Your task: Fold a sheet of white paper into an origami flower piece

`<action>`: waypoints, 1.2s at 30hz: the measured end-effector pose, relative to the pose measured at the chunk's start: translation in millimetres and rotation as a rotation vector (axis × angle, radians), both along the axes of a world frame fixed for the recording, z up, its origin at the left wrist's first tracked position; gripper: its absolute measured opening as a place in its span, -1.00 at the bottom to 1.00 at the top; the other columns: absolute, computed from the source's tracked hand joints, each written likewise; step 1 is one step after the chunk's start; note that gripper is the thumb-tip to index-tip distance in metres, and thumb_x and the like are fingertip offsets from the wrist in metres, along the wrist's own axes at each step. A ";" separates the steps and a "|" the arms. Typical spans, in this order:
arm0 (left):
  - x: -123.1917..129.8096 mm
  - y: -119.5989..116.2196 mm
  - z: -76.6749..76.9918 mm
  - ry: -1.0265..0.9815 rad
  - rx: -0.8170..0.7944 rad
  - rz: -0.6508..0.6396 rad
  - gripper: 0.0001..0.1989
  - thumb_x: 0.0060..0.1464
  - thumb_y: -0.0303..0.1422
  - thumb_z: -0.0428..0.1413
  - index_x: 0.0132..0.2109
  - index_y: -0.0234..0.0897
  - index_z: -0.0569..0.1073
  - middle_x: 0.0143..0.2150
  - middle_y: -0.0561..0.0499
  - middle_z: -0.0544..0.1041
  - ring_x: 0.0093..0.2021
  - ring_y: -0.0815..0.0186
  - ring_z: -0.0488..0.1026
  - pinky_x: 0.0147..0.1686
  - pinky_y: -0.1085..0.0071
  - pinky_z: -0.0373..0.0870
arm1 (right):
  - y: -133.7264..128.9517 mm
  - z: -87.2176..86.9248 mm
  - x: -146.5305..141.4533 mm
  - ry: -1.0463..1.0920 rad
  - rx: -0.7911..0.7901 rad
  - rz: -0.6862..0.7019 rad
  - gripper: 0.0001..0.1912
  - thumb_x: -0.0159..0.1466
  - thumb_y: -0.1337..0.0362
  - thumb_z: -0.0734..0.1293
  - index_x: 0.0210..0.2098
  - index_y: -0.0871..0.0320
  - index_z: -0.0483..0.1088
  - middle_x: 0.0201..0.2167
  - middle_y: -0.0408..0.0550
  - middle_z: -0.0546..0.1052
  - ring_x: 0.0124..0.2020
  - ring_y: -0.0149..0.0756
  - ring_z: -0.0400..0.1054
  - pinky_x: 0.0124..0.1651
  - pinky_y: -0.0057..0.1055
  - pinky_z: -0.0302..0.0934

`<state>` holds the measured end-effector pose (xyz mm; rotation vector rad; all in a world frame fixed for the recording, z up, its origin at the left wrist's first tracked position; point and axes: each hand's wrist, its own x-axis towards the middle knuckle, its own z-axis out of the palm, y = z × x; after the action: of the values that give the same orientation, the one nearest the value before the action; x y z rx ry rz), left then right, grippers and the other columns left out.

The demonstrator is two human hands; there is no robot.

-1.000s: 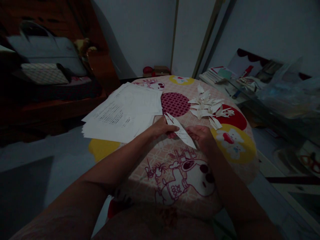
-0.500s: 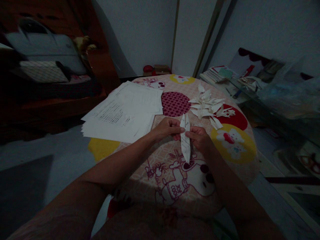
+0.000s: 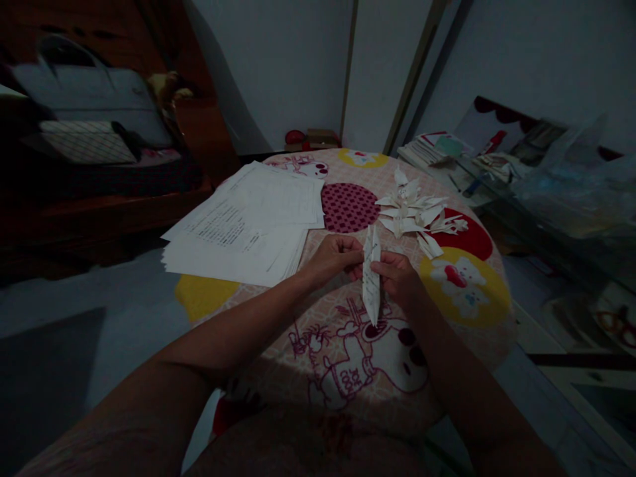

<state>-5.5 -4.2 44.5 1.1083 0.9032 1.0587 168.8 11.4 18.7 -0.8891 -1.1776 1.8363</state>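
A narrow folded paper (image 3: 370, 285), white with printed text and pointed at its near end, stands lengthwise between my two hands above the table. Its far end splits into two points. My left hand (image 3: 340, 257) pinches its left edge near the upper part. From the other side, my right hand (image 3: 397, 271) grips it with the thumb lying on its face; the other fingers are partly hidden behind. Just beyond my right hand lies a cluster of folded paper flowers (image 3: 412, 205).
The round table wears a patterned cloth (image 3: 278, 358). Printed sheets (image 3: 238, 232) lie stacked on its left side. To the right, a glass-topped cabinet holds a plastic bag (image 3: 566, 192) and papers (image 3: 427, 147). A handbag (image 3: 104, 99) rests on a wooden seat at the far left.
The folded paper has shifted slightly right and turned a little between my fingers. Both hands keep their hold on it, and the flowers and sheets stay where they were.
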 end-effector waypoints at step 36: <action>3.9 -5.0 -1.4 -0.033 -0.022 0.028 -0.71 0.00 -0.20 0.19 -0.49 -0.35 0.42 -0.59 -0.01 0.51 -0.65 0.37 0.46 -0.69 0.55 0.31 | -9.7 1.6 -10.6 0.057 0.027 -0.122 -0.87 0.01 0.25 0.48 -0.52 0.19 0.50 -0.65 -0.17 0.48 -0.66 -0.46 0.25 -0.60 -0.53 0.12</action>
<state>-1.7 -9.1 43.1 1.0594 0.9051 1.0845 158.2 1.7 20.3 -0.8681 -1.0873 1.7326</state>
